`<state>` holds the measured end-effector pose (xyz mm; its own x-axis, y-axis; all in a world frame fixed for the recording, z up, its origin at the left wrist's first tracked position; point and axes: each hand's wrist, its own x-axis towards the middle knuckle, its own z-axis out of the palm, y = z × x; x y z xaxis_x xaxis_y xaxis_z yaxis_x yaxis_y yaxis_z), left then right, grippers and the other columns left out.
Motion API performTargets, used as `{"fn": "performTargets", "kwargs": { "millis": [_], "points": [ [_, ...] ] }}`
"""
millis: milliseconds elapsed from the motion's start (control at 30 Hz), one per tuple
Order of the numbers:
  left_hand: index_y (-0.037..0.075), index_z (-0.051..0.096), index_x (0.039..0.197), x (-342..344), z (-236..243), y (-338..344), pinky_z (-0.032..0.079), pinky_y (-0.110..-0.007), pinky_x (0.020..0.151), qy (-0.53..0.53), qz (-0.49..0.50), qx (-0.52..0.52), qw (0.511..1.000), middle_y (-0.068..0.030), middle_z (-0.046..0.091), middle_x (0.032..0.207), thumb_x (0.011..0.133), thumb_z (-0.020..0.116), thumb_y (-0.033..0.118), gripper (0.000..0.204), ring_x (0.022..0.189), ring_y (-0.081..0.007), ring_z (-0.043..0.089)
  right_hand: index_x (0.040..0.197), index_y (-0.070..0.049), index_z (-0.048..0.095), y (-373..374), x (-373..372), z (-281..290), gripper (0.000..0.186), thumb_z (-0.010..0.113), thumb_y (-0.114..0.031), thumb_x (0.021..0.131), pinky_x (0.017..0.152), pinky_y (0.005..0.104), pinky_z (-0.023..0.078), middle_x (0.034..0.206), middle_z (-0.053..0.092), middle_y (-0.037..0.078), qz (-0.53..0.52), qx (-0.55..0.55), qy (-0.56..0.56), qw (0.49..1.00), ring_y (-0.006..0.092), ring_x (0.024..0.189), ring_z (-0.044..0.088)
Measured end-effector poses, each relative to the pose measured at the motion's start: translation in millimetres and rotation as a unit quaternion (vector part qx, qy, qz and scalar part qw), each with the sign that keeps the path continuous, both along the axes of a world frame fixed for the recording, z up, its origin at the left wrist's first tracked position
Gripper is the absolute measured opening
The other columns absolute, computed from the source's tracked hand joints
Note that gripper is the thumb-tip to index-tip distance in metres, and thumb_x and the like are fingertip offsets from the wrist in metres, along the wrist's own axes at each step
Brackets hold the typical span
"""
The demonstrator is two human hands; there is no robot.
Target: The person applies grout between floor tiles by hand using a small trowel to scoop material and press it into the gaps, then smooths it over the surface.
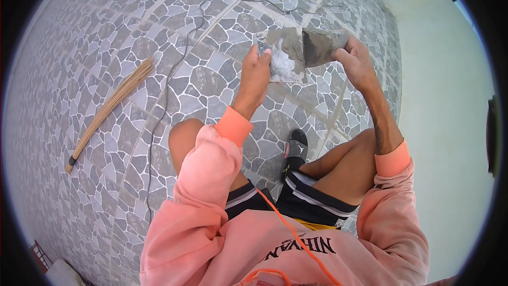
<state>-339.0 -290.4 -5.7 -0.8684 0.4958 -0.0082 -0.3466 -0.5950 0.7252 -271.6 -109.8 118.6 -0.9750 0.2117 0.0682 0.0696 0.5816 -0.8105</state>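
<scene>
My left hand [255, 74] grips a flat, squarish metal putty blade [286, 63] by its left side, thumb on the face, which is smeared with pale and grey paste. My right hand [354, 63] holds a second flat blade [318, 47], coated in darker grey paste, by its right end. The two blades meet or nearly meet edge to edge, held out above the tiled floor; whether they touch is hard to tell. Both sets of fingers are closed round the blades, partly hidden behind them.
A bundled stick broom [114, 100] lies on the stone-patterned floor [90, 47] at the left. A thin cable [172, 73] snakes across the tiles. A white wall [439, 100] runs along the right. My bent legs and sandalled foot [293, 153] are below my hands.
</scene>
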Motion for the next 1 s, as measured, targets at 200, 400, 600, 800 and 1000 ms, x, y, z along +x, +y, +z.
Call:
{"fn": "performTargets", "kwargs": {
  "millis": [200,400,600,800,1000],
  "points": [
    [-0.001,0.048,0.112,-3.2,-3.1,3.5,0.055,-0.031,0.054,-0.001,0.006,0.0,1.0,-0.0099,0.059,0.099,0.096,0.039,0.007,0.02,0.075,-0.0134,0.062,0.108,0.001,0.056,-6.2,5.1,5.9,0.034,0.051,-0.012,0.076,0.073,0.0275,0.042,0.085,0.059,0.005,-0.021,0.093,-0.019,0.995,0.013,0.08,0.052],
    [0.0,0.047,0.111,-0.5,-4.2,5.5,0.055,-0.032,0.057,-0.011,0.009,-0.006,1.0,-0.0101,0.06,0.1,0.096,0.038,0.006,0.019,0.076,-0.0149,0.063,0.105,0.0,0.054,-13.9,9.0,4.0,0.032,0.05,-0.011,0.075,0.068,0.0316,0.043,0.081,0.058,0.014,0.006,0.167,-0.071,0.983,0.0197,0.074,0.054],
    [0.001,0.048,0.116,-3.9,3.7,-6.3,0.054,-0.033,0.062,-0.069,0.003,-0.027,0.997,-0.0106,0.062,0.099,0.096,0.038,0.012,0.024,0.083,-0.02,0.066,0.102,0.001,0.054,14.0,13.2,-16.3,0.029,0.049,-0.011,0.076,0.067,0.0355,0.044,0.078,0.057,0.02,0.034,0.261,-0.046,0.964,0.0271,0.07,0.055],
    [0.003,0.048,0.11,-3.2,4.5,-12.0,0.05,-0.031,0.053,-0.121,-0.007,-0.01,0.993,-0.0109,0.063,0.094,0.097,0.035,0.011,0.02,0.075,-0.0195,0.065,0.118,-0.001,0.052,-21.2,13.4,-0.7,0.038,0.051,-0.005,0.08,0.074,0.0397,0.046,0.09,0.061,0.021,-0.015,0.194,-0.047,0.98,0.0323,0.084,0.059],
    [0.004,0.051,0.105,-0.5,6.8,-9.9,0.046,-0.028,0.054,-0.199,-0.023,0.05,0.978,-0.0061,0.059,0.088,0.097,0.041,0.012,0.015,0.07,-0.0143,0.058,0.132,-0.002,0.043,-38.3,5.1,-30.3,0.061,0.045,0.017,0.074,0.104,0.0371,0.04,0.135,0.046,0.019,0.163,0.326,0.158,0.918,0.0332,0.125,0.045]
  ]
}}
